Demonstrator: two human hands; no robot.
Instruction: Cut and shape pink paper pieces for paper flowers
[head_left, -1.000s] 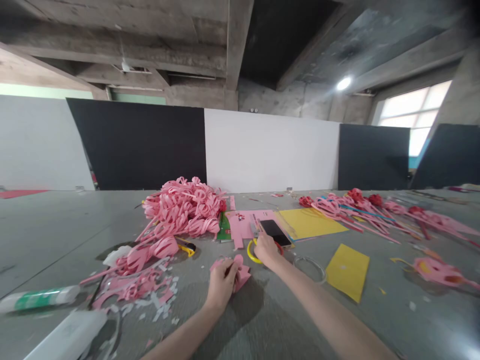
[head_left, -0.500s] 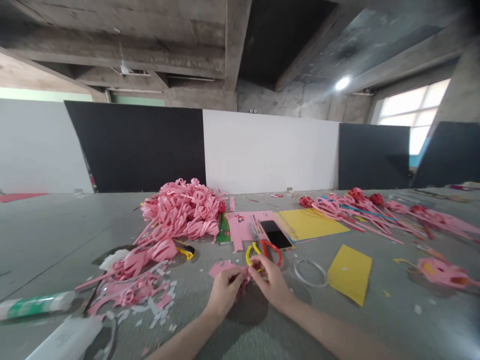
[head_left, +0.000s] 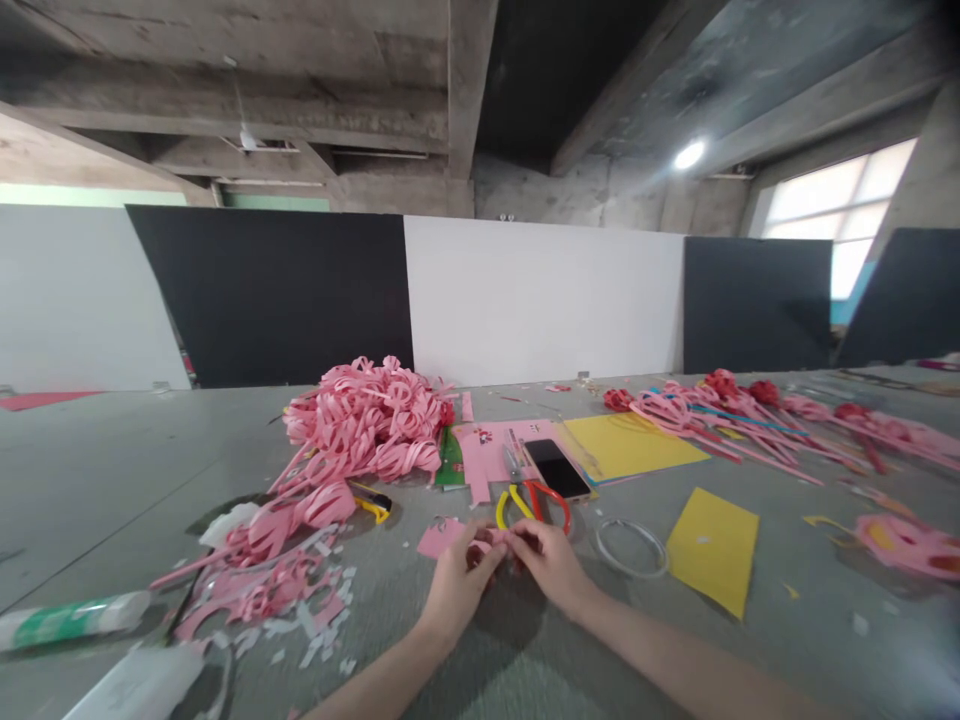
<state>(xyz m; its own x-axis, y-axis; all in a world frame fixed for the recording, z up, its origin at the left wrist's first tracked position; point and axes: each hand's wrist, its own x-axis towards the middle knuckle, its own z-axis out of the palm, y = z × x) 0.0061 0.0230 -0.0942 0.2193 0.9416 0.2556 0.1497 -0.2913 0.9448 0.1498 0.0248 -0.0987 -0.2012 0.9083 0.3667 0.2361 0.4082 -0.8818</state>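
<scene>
Near the table's front middle, my left hand (head_left: 454,580) and my right hand (head_left: 553,568) meet, both with fingers pinched on a small pink paper piece (head_left: 493,537). My fingers hide most of it. Left of my left fingertips lies a pink paper scrap (head_left: 435,538). Just beyond my right hand are scissors (head_left: 556,505) with one red and one yellow handle, their blades pointing away from me. A dark-screened phone (head_left: 557,468) rests behind them on pink sheets (head_left: 480,460). To the right of my right hand is a clear ring-shaped coil (head_left: 631,548).
At left is a big heap of pink paper strips (head_left: 367,420), with a yellow-black cutter (head_left: 371,502), white scraps (head_left: 311,615) and a green-white tube (head_left: 75,620) nearer. Yellow sheets (head_left: 630,447), a yellow card (head_left: 712,550) and pink-red paper flowers (head_left: 720,415) lie at right.
Both hands stay together at nearly the same spot; the fingers have shifted on the pink piece, and more of it shows between them. The view has turned slightly.
</scene>
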